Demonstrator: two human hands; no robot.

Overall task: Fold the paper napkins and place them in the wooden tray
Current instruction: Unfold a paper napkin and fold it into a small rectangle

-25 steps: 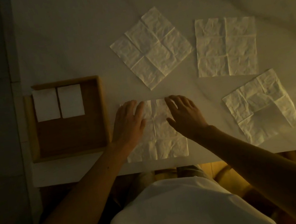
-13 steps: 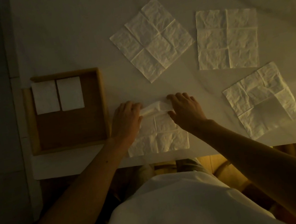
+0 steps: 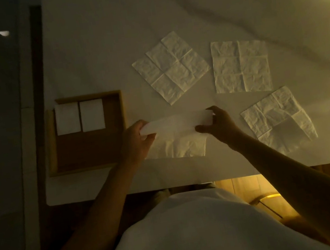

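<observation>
A white paper napkin (image 3: 177, 135) lies near the table's front edge, its far half lifted and curled toward me. My left hand (image 3: 135, 141) pinches the raised edge at its left end. My right hand (image 3: 219, 123) pinches it at the right end. The napkin's near half rests flat on the table. Three unfolded, creased napkins lie beyond and to the right: one turned diagonally (image 3: 171, 67), one square-on (image 3: 240, 65), one at the right (image 3: 278, 120). A wooden tray (image 3: 90, 151) at the left holds two folded napkins (image 3: 79, 116) side by side along its far wall.
The white table's front edge (image 3: 127, 190) runs just in front of my body. The tray sits close to the table's left edge. A dark wall or floor fills the left side. A lit wooden floor and a chair part (image 3: 264, 199) show below the table at the right.
Both hands went from flat on the napkin to pinching its far edge, then lifted that edge higher and pulled it toward me. The camera tilted, so everything sits lower in view.
</observation>
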